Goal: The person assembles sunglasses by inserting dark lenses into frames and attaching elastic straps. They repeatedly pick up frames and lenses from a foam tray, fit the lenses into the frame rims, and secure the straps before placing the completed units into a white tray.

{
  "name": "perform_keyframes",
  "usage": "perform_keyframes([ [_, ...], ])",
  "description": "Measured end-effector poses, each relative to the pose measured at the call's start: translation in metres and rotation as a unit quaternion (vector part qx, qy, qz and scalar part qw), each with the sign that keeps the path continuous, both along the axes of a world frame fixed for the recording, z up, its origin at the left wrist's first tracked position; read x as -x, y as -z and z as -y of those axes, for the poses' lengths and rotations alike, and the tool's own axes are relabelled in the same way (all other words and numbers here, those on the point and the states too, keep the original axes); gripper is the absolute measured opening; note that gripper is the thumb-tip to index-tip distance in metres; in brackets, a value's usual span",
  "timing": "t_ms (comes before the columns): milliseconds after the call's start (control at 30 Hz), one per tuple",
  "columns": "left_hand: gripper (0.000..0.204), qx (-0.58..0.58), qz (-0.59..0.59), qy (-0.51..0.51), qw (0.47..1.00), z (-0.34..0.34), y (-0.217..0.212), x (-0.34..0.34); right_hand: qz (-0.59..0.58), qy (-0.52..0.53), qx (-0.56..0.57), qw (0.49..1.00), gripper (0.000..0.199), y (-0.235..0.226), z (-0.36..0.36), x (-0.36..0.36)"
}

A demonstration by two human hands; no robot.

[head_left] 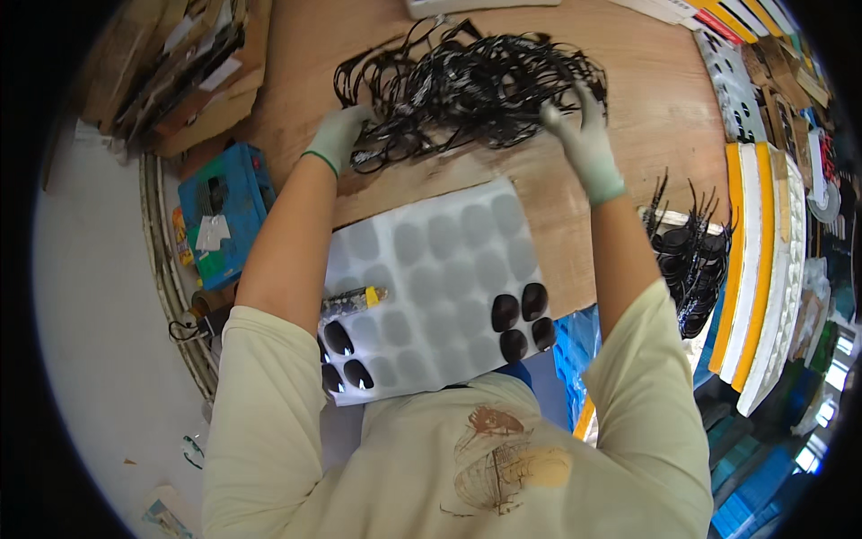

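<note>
A tangled heap of black glasses frames (489,85) lies on the wooden table. Both my hands wear pale thin gloves. My left hand (341,139) touches the heap's left edge, its fingers partly lost against the frames. At the right edge, my right hand (585,148) has its thumb and fingers spread against the frames. Nearer to me is a white tray (420,286) with rows of oval pockets. Dark lenses (505,313) sit in its near right corner, and more dark lenses (339,339) in its near left. A clear tube with a yellow end (352,304) lies across the tray.
Stacked cardboard (202,76) stands at the far left, above a blue box (224,211). On the right, more black frames (691,269) hang over a white container beside yellow-and-white stacked trays (750,269). A white object (480,7) sits at the table's far side.
</note>
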State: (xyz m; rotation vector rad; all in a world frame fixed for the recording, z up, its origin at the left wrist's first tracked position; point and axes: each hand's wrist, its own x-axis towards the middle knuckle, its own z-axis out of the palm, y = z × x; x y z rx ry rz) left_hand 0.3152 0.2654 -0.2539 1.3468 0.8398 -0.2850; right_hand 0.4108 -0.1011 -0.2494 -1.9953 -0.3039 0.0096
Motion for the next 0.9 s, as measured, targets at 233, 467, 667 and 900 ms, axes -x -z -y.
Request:
perform_keyframes([
  [233,0.028,-0.309,0.010,0.128,0.942,-0.043,0.006,0.066,-0.139,-0.026,0.060,0.988,0.075,0.020,-0.063,-0.015],
  [467,0.041,-0.216,0.093,0.012,0.972,-0.116,0.038,0.120,-0.139,-0.140,0.149,0.969,0.055,-0.019,-0.086,0.032],
  [667,0.031,-0.151,0.101,-0.059,0.982,-0.078,-0.045,0.140,-0.093,-0.029,0.114,0.989,0.047,-0.062,0.002,0.118],
  [900,0.032,-0.284,0.093,-0.036,0.953,-0.067,-0.061,0.143,-0.281,0.014,0.092,0.955,0.059,-0.035,0.095,0.220],
])
